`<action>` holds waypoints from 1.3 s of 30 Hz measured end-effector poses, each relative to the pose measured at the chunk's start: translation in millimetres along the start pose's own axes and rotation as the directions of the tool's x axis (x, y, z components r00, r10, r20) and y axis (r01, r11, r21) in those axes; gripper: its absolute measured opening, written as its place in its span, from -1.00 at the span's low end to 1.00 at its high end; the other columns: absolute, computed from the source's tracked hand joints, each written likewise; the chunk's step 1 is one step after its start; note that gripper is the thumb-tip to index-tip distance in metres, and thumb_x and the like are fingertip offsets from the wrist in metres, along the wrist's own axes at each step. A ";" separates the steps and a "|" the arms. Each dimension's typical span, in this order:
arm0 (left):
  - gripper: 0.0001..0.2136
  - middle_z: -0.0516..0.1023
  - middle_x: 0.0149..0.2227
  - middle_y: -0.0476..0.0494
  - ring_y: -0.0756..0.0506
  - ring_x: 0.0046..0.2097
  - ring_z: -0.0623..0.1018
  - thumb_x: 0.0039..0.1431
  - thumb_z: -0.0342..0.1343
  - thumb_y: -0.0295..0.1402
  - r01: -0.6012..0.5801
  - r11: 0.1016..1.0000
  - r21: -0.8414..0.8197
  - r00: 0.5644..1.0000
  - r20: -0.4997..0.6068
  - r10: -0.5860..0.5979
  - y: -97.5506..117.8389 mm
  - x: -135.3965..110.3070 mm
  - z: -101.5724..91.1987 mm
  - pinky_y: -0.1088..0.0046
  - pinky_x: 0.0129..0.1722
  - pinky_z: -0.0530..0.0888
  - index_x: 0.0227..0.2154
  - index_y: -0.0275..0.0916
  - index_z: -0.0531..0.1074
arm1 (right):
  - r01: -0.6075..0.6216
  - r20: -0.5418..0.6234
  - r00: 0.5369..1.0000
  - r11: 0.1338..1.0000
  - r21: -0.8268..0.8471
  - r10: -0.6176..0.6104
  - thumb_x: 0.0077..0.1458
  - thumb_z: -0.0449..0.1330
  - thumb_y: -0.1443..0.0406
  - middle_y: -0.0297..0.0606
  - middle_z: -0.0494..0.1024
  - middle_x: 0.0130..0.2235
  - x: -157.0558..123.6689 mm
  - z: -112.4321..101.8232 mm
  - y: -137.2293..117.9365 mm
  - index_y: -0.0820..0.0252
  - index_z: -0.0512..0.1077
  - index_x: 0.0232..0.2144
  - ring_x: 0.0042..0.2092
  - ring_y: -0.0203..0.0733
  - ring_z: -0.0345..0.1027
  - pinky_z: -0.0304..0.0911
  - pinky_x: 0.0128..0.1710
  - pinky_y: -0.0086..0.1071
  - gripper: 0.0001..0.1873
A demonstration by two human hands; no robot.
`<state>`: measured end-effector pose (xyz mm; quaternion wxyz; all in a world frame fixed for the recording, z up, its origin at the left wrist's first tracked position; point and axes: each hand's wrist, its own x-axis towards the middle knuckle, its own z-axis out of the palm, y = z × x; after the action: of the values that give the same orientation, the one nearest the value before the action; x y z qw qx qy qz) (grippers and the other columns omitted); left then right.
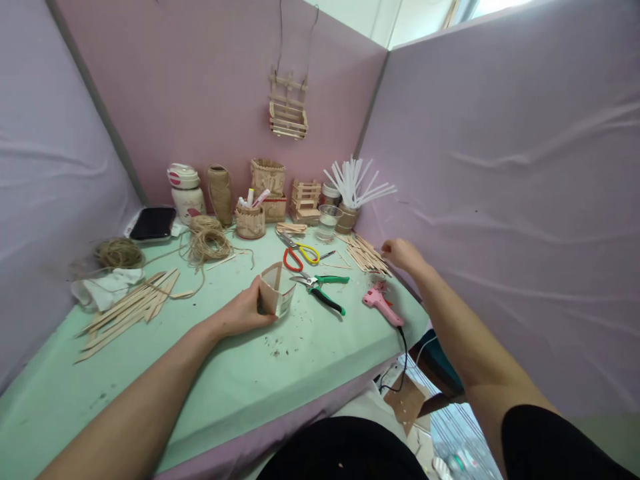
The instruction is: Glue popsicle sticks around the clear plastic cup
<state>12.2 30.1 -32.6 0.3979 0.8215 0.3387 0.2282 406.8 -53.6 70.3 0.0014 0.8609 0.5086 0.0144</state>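
My left hand (pixel 245 310) is wrapped round a small open cardboard box (pixel 277 291), holding it tilted over the table. My right hand (pixel 401 253) hovers by the right end of a pile of wooden craft sticks (pixel 367 255), its fingers curled together. What these fingers hold, if anything, is hidden. Between the hands lie pruning shears (pixel 320 288) with green handles and scissors (pixel 299 251) with red and yellow handles. A pink hot glue gun (pixel 383 305) rests on the table below my right hand.
More sticks (pixel 133 303) lie on the left beside twine coils (pixel 207 240) and a phone (pixel 153 223). Along the back stand a white bottle (pixel 188 197), a pen cup (pixel 251 221), a clear water cup (pixel 327 223) and white glue sticks (pixel 354 183). The glue gun's cord (pixel 404 360) hangs over the front edge.
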 end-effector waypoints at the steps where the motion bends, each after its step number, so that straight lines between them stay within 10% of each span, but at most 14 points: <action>1: -0.33 0.51 -0.07 -0.20 -0.23 -0.09 0.52 -0.19 0.30 -0.16 -0.006 1.000 0.027 1.000 0.029 0.005 0.3 0.1 -1.8 0.29 -0.14 0.46 0.03 -0.24 0.26 | -0.018 0.044 0.999 1.000 -0.025 0.019 0.16 0.20 0.31 -0.06 0.58 -0.15 8.0 5.4 11.8 0.25 0.50 -0.22 -0.09 -0.07 0.46 0.30 -0.14 -0.29 -0.85; 11: -0.41 0.45 0.02 -0.26 -0.22 0.01 0.51 -0.03 0.20 -0.26 -0.048 0.998 0.040 0.997 0.067 0.045 -0.3 1.3 -6.7 0.23 0.01 0.46 0.07 -0.26 0.15 | -0.035 0.272 0.960 0.995 -0.097 0.060 0.23 0.17 0.17 -0.16 0.46 0.03 33.0 53.8 21.6 0.20 0.39 0.01 -0.04 -0.13 0.41 0.39 -0.05 -0.14 -0.65; 22: -0.21 0.30 0.22 -0.38 -0.30 0.21 0.38 -0.02 0.27 -0.13 -0.100 0.995 -0.016 0.992 -0.075 0.099 8.7 -4.4 -16.1 0.11 0.18 0.33 0.23 -0.26 0.07 | -0.046 0.153 0.988 0.968 0.248 0.007 0.23 0.15 0.21 -0.15 0.55 -0.16 11.5 35.2 12.9 0.31 0.46 -0.19 -0.17 -0.19 0.45 0.37 -0.17 -0.28 -0.75; 25: -0.46 0.39 0.13 -0.29 -0.24 0.15 0.41 0.12 0.15 -0.14 -0.191 0.979 0.068 0.908 -0.368 0.202 20.7 -9.5 -23.2 0.16 0.14 0.34 0.12 -0.23 0.23 | 0.032 0.126 0.987 0.884 0.467 -0.103 0.24 0.08 0.21 -0.14 0.60 -0.25 -16.3 21.9 -0.7 0.31 0.45 -0.28 -0.31 -0.29 0.43 0.31 -0.32 -0.43 -0.74; 29: -0.83 0.50 -0.29 -0.10 -0.09 -0.22 0.49 0.17 0.12 -0.27 -0.280 0.949 0.143 0.674 -0.675 0.301 38.7 -22.3 -21.5 0.36 -0.14 0.43 -0.22 -0.22 0.43 | 0.133 0.094 0.957 0.704 0.698 -0.275 0.16 0.11 0.11 -0.22 0.60 -0.30 -71.5 11.7 -31.7 0.24 0.43 -0.29 -0.41 -0.36 0.37 0.26 -0.43 -0.48 -0.70; 33: -0.86 0.53 -0.37 -0.06 -0.02 -0.35 0.49 0.13 0.18 -0.28 -0.309 0.941 -0.136 0.799 -0.575 0.178 58.3 -34.4 -1.0 0.46 -0.32 0.42 -0.30 -0.22 0.49 | 0.248 -0.059 0.896 0.383 0.890 -0.441 0.10 0.20 0.17 -0.31 0.53 -0.43 -126.3 19.2 -77.1 0.21 0.43 -0.39 -0.45 -0.34 0.33 0.23 -0.47 -0.46 -0.80; 36: -0.77 0.53 -0.45 -0.03 0.01 -0.47 0.46 0.05 0.25 -0.23 -0.194 0.864 -0.465 0.900 -0.434 -0.031 70.0 -37.4 14.7 0.49 -0.45 0.39 -0.27 -0.24 0.51 | 0.483 -0.297 0.856 0.450 0.751 -0.423 0.13 0.14 0.30 -0.35 0.48 -0.46 -153.2 34.1 -110.3 0.17 0.41 -0.44 -0.45 -0.33 0.30 0.22 -0.44 -0.44 -0.89; 39: -0.73 0.52 -0.47 -0.01 0.03 -0.47 0.45 0.01 0.29 -0.22 -0.134 0.786 -0.604 0.914 -0.381 -0.137 71.2 -35.4 20.4 0.50 -0.43 0.41 -0.26 -0.25 0.51 | 0.662 -0.526 0.744 0.559 0.498 -0.412 0.18 0.06 0.40 -0.32 0.45 -0.45 -164.8 47.5 -130.5 0.15 0.37 -0.44 -0.42 -0.29 0.31 0.24 -0.37 -0.40 -0.84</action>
<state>28.4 -38.6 9.4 0.5657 0.5797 0.3209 0.4910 214.3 -134.3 16.7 -0.3876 0.5845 0.7127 -0.0141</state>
